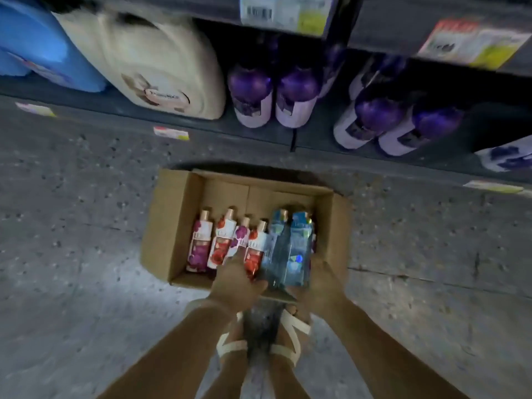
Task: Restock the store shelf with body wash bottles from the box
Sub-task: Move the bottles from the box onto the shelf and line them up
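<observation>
Body wash bottles point(290, 249), a pack of blue ones, sit between both hands above the near right corner of the cardboard box point(169, 226). The right hand point(319, 286) cups the pack from below and from the right, fingers curled round its near end. The left hand point(239, 280) lies against the pack's left side, its fingers point(234, 259) reaching forward among the red and white bottles point(254, 249); whether they pinch one of those or only press the blue pack cannot be told (the picture is smeared with motion).

In the box, to the left of the blue pack, lie four smaller bottles side by side with pale gold caps pointing far: a white and purple bottle point(198, 243) farthest left, then red-flowered ones. The far half of the box shows bare cardboard. The box rests on a speckled grey floor point(72, 254), just near the bottom shelf point(259, 136).

On that shelf stand purple-capped bottles point(253, 96) in two groups, a large cream refill pouch point(149, 64) to their left, and a blue container point(37, 44) at far left. Price tags point(285, 12) hang on the shelf edge above. White sandals point(290, 329) show below the box.

The blue bottles look translucent, with gold caps and teal labels.
</observation>
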Demonstrator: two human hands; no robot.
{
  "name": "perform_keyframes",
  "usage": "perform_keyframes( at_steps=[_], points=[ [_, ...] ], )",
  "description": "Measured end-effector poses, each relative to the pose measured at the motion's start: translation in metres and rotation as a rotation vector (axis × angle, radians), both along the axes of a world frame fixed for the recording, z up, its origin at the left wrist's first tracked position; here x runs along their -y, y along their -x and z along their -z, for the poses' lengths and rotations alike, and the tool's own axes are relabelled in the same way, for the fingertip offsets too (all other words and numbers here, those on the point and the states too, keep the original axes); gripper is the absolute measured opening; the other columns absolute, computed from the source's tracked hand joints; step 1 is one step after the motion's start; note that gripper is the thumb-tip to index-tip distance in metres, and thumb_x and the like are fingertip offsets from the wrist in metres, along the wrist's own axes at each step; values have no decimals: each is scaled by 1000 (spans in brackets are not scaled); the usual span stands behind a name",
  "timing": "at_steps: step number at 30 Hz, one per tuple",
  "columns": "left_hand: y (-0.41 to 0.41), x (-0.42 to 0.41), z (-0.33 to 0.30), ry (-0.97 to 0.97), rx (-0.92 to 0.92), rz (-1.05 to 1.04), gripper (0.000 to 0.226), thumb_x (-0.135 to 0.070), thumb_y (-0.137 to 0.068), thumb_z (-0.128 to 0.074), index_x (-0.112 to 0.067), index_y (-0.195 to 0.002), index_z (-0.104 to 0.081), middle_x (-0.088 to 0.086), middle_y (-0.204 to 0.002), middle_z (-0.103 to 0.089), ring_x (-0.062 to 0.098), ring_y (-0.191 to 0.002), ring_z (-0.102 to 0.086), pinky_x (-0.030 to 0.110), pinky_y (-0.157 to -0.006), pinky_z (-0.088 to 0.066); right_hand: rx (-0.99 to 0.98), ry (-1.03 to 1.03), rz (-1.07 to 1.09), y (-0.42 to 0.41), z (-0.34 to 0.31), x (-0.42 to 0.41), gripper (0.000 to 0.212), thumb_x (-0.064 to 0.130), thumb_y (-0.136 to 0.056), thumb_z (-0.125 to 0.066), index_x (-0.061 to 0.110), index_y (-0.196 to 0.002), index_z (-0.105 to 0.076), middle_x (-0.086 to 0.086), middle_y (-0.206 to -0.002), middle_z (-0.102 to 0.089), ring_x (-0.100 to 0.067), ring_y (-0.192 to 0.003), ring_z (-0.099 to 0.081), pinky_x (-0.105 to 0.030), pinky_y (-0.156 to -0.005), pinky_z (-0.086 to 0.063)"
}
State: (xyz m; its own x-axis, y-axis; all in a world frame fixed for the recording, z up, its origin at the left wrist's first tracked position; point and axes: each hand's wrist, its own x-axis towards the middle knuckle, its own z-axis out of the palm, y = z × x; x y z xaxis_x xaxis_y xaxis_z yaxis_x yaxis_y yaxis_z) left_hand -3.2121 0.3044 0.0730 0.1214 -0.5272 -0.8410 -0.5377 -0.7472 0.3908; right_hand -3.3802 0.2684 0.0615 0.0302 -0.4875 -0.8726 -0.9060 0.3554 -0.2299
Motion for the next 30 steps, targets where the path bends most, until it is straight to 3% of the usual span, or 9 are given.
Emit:
perform_keyframes(
  at_steps=[2, 5, 11, 14, 16, 19, 22, 25, 30],
  points=[
    [3, -2, 54, -26, 3, 25, 65, -35, -67, -70, -19, -125, -48, -1, -117, -58, 20, -112, -55, 39, -99, -47, 23, 43, 22, -7, 39, 1, 81, 35, -76, -73, 11, -140, -30, -10, -134, -47, -30, -122, -49, -39, -101, -43],
    [11, -3, 124, -54, 60, 129, 63, -36, -71, -71, -18, -126, -47, 2, -119, -57, 22, -114, -54, 41, -99, -46, -61, 14, 157, -15, 92, 4, 90, 30, -80, -70, 16, -148, -12, -10, -139, -39, -30, -126, -44, -40, -103, -41],
    [40, 7, 199, -37, -3, 137, 48, -32, -79, -70, -18, -120, -50, -4, -116, -58, 13, -107, -56, 23, -91, -43, -193, -10, 283, -11, 162, 4, 93, 29, -79, -72, 12, -145, -9, -15, -142, -31, -34, -126, -41, -42, -99, -42],
    [43, 4, 234, -40, 49, 57, 80, -64, -48, -68, -25, -116, -51, -3, -115, -59, 16, -106, -58, 35, -90, -51, -261, 36, 216, -12, 174, 3, 89, 31, -77, -74, 8, -141, -16, -15, -137, -33, -32, -122, -43, -39, -96, -44],
    [39, -4, 261, -59, 25, 27, 94, -72, -31, -64, -28, -113, -53, -5, -115, -60, 16, -108, -58, 38, -90, -52, -263, 45, 199, -10, 175, 3, 89, 35, -74, -77, 7, -137, -21, -15, -136, -35, -31, -122, -44, -37, -94, -44],
    [42, 6, 239, -53, 21, 23, 97, -64, -40, -74, -22, -123, -48, 0, -121, -55, 20, -115, -53, 40, -94, -50, -245, 36, 231, -8, 174, 5, 87, 40, -70, -79, 9, -132, -27, -12, -133, -39, -29, -120, -47, -37, -92, -45],
    [49, 2, 231, -17, -3, 34, 78, -45, -66, -73, -16, -131, -40, 4, -126, -52, 23, -119, -50, 42, -99, -46, -217, 54, 275, -7, 171, 7, 89, 37, -67, -81, 9, -131, -27, -12, -132, -41, -30, -120, -48, -37, -93, -45],
    [54, 0, 225, -39, -69, 32, 48, -25, -84, -65, -11, -124, -44, -5, -110, -54, 17, -112, -55, 24, -92, -42, -207, 57, 352, -6, 169, 10, 89, 35, -64, -83, 12, -129, -27, -10, -131, -45, -30, -120, -51, -38, -91, -46],
    [42, 9, 216, -137, -221, -89, 59, -14, -78, -73, -13, -125, -36, -2, -108, -53, 17, -108, -55, 28, -88, -45, -135, 56, 400, -2, 167, 11, 84, 34, -65, -82, 15, -125, -26, -7, -127, -49, -30, -119, -52, -39, -91, -47]
  ],
)
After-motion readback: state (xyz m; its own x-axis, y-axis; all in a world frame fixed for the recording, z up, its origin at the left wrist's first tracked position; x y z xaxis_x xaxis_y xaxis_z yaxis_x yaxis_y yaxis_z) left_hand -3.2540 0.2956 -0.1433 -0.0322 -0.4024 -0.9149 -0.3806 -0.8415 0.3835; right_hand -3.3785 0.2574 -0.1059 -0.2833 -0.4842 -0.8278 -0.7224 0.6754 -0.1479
